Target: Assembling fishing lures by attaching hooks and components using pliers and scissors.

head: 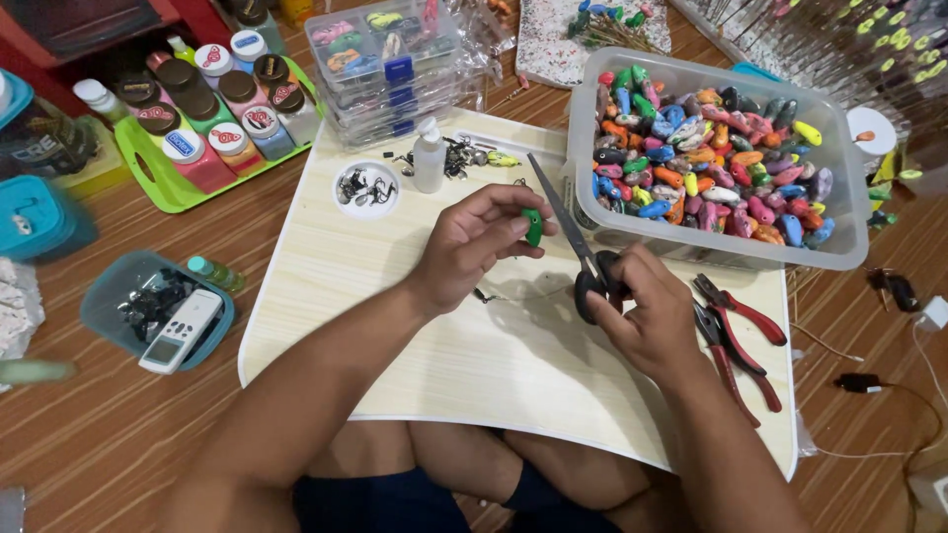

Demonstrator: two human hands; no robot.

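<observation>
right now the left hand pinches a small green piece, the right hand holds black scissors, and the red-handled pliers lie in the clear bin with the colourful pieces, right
Not quite. In the head view the red-handled pliers lie on the pale wooden board, beside the right hand, not in the clear bin. The rest holds: the left hand pinches the small green piece and the right hand holds the black scissors.

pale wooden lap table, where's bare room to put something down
The pale wooden lap table is bare along its left edge and near edge, below the small white dish of metal hooks. It is crowded at the far edge by the white squeeze bottle and on the right by the red-handled pliers.
</observation>
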